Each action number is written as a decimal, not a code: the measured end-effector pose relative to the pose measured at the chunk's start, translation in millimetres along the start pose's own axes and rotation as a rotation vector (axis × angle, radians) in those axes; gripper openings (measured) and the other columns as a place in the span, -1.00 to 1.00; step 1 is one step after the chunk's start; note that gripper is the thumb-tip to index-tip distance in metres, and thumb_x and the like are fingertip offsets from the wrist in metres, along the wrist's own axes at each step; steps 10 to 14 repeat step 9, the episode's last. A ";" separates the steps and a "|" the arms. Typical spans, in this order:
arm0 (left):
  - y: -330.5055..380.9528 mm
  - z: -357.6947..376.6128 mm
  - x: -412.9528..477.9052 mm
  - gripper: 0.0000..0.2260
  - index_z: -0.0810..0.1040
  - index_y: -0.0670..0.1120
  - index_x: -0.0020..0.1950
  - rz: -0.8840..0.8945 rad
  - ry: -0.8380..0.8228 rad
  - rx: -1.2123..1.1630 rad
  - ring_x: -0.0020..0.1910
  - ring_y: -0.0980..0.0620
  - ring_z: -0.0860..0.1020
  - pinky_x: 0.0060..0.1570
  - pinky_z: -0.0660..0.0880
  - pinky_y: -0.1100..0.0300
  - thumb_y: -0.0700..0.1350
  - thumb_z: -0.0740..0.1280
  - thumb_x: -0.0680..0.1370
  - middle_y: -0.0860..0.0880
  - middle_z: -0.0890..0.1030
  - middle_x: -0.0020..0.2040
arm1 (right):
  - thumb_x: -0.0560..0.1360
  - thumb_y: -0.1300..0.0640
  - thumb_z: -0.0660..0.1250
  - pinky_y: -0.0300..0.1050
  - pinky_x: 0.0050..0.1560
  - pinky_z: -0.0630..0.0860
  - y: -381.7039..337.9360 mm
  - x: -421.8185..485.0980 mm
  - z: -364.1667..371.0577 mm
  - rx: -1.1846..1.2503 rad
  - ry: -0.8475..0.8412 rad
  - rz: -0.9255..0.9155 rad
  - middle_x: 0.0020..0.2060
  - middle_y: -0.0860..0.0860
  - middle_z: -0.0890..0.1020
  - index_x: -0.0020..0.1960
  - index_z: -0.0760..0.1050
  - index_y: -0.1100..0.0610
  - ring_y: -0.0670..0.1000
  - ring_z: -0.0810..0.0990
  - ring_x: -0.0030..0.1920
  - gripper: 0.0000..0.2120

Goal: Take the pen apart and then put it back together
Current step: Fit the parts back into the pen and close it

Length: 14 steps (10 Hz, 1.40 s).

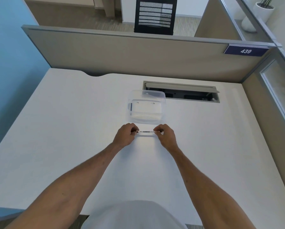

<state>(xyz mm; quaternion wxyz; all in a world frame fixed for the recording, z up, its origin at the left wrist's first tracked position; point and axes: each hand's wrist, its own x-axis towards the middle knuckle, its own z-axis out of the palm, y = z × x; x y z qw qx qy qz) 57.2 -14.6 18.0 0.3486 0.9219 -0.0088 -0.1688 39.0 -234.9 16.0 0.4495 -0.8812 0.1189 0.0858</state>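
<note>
A slim clear pen [146, 131] with a dark band at its middle is held level, just above the white desk [72, 121]. My left hand [126, 135] pinches its left end between thumb and fingers. My right hand [165, 134] pinches its right end the same way. Both ends are hidden inside my fingers, so I cannot tell whether the pen is in one piece.
A clear plastic box [146, 107] stands just beyond the hands, its lid leaning at the back. Behind it is an open cable hatch [181, 91] in the desk. A grey partition [138, 53] with a "439" plate [245, 51] closes the far edge.
</note>
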 end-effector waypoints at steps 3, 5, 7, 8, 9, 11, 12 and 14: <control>-3.4 6.3 8.8 -0.75 0.70 0.00 0.31 0.039 0.039 0.312 0.45 -0.06 0.49 0.39 0.42 0.03 -0.19 0.34 0.68 0.02 0.60 0.32 | 0.73 0.25 0.31 0.04 0.42 0.41 3.7 6.0 12.4 -0.366 -0.040 -0.056 0.24 0.03 0.65 0.28 0.68 0.14 0.08 0.55 0.37 -0.79; -9.5 11.9 4.4 -0.74 0.68 -0.02 0.31 0.047 0.055 0.291 0.46 -0.05 0.47 0.42 0.41 0.05 -0.21 0.35 0.67 0.00 0.56 0.34 | 0.70 0.26 0.35 0.02 0.41 0.41 2.8 4.6 13.9 -0.415 -0.063 -0.054 0.25 0.00 0.65 0.29 0.67 0.13 0.07 0.53 0.40 -0.78; -8.6 6.0 1.2 -0.73 0.65 -0.02 0.36 0.068 0.034 0.296 0.49 -0.06 0.48 0.44 0.41 0.05 -0.18 0.35 0.68 0.00 0.55 0.38 | 0.67 0.27 0.36 0.01 0.44 0.40 -2.7 -0.3 8.6 -0.431 -0.067 -0.065 0.29 -0.03 0.64 0.33 0.65 0.11 0.05 0.52 0.43 -0.73; -10.8 4.6 -3.5 -0.71 0.62 -0.03 0.41 0.075 0.042 0.305 0.51 -0.04 0.47 0.45 0.40 0.06 -0.17 0.32 0.69 0.01 0.55 0.40 | 0.71 0.26 0.31 -0.01 0.45 0.39 -2.9 -4.8 6.5 -0.467 -0.048 -0.100 0.32 -0.03 0.62 0.37 0.63 0.10 0.05 0.51 0.45 -0.72; -8.7 3.5 -10.9 -0.71 0.58 -0.05 0.45 0.109 0.159 0.337 0.53 -0.01 0.46 0.42 0.40 0.09 -0.14 0.27 0.73 0.04 0.54 0.43 | 0.72 0.26 0.28 -0.04 0.45 0.37 -4.8 -14.3 6.8 -0.518 0.015 -0.186 0.35 -0.04 0.60 0.41 0.61 0.09 0.05 0.51 0.45 -0.69; -8.7 3.5 -10.9 -0.71 0.58 -0.05 0.45 0.109 0.159 0.337 0.53 -0.01 0.46 0.42 0.40 0.09 -0.14 0.27 0.73 0.04 0.54 0.43 | 0.72 0.26 0.28 -0.04 0.45 0.37 -4.8 -14.3 6.8 -0.518 0.015 -0.186 0.35 -0.04 0.60 0.41 0.61 0.09 0.05 0.51 0.45 -0.69; -8.7 3.5 -10.9 -0.71 0.58 -0.05 0.45 0.109 0.159 0.337 0.53 -0.01 0.46 0.42 0.40 0.09 -0.14 0.27 0.73 0.04 0.54 0.43 | 0.72 0.26 0.28 -0.04 0.45 0.37 -4.8 -14.3 6.8 -0.518 0.015 -0.186 0.35 -0.04 0.60 0.41 0.61 0.09 0.05 0.51 0.45 -0.69; -8.7 3.5 -10.9 -0.71 0.58 -0.05 0.45 0.109 0.159 0.337 0.53 -0.01 0.46 0.42 0.40 0.09 -0.14 0.27 0.73 0.04 0.54 0.43 | 0.72 0.26 0.28 -0.04 0.45 0.37 -4.8 -14.3 6.8 -0.518 0.015 -0.186 0.35 -0.04 0.60 0.41 0.61 0.09 0.05 0.51 0.45 -0.69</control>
